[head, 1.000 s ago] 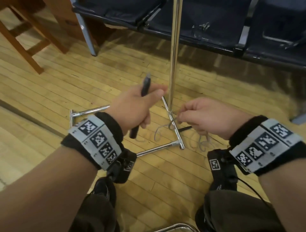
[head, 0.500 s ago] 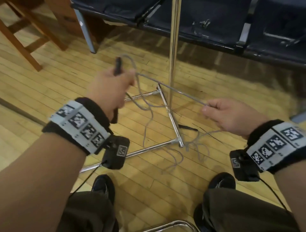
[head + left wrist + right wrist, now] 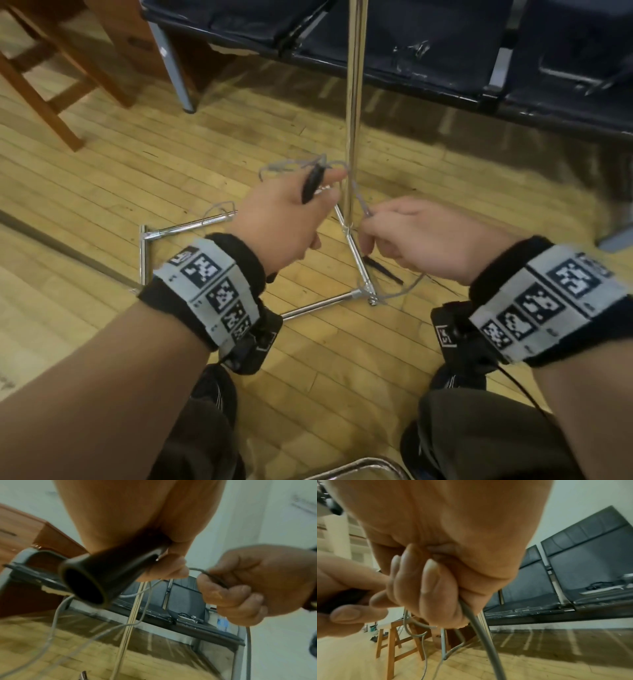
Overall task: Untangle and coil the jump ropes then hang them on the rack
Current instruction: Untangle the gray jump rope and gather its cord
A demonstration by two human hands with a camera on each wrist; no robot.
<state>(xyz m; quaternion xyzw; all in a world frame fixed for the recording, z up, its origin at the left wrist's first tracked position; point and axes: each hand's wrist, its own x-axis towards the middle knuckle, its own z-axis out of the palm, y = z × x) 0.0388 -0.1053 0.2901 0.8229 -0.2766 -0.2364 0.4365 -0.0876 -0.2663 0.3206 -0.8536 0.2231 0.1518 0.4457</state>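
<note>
My left hand (image 3: 291, 219) grips a black jump rope handle (image 3: 312, 183) upright, with loops of thin grey rope (image 3: 291, 165) gathered over its top. In the left wrist view the handle's open end (image 3: 89, 577) points at the camera and rope loops (image 3: 56, 622) hang below. My right hand (image 3: 411, 240) pinches the grey rope (image 3: 364, 209) close to the left hand; the rope (image 3: 481, 628) runs down out of its curled fingers. A second black handle (image 3: 382, 269) lies on the floor by the chrome rack's base (image 3: 325, 303). The rack's pole (image 3: 354, 102) rises between my hands.
A row of dark padded seats (image 3: 445, 44) stands behind the rack. A wooden stool (image 3: 44, 85) and a wooden cabinet (image 3: 120, 34) are at the back left. My shoes (image 3: 215, 390) and knees are at the bottom, above a chrome tube (image 3: 356, 469).
My hands, spread apart with the rope stretched between them half a second ago, have come back together by the pole. More rope is looped at the left hand's handle; less lies on the floor.
</note>
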